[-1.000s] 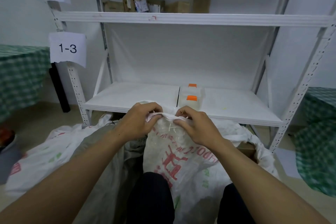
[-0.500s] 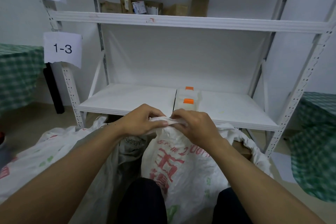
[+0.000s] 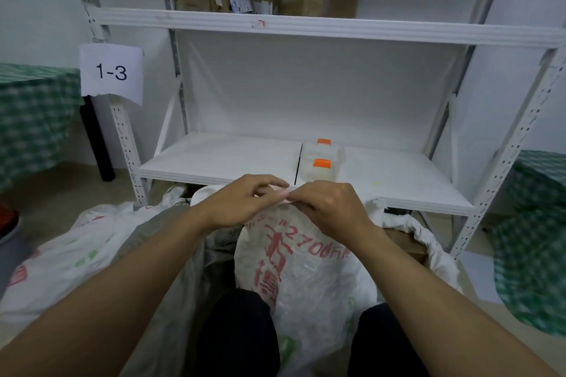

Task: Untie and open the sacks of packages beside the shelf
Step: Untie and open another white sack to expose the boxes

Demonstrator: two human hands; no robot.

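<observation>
Sack of white woven plastic with red print [image 3: 301, 266], upright between the knees, directly beneath the fingers, left hand [image 3: 245, 202] and right hand [image 3: 332, 208] fingertip to fingertip, curled and pinching its gathered neck, white metal shelf [image 3: 220, 159] just beyond the fingers, orange-capped translucent containers [image 3: 321, 165] behind the fingertips

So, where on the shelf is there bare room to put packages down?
The lower shelf board is bare left of the orange-capped containers and right of them. The top shelf is crowded with cardboard boxes. Sacks crowd the floor.
</observation>
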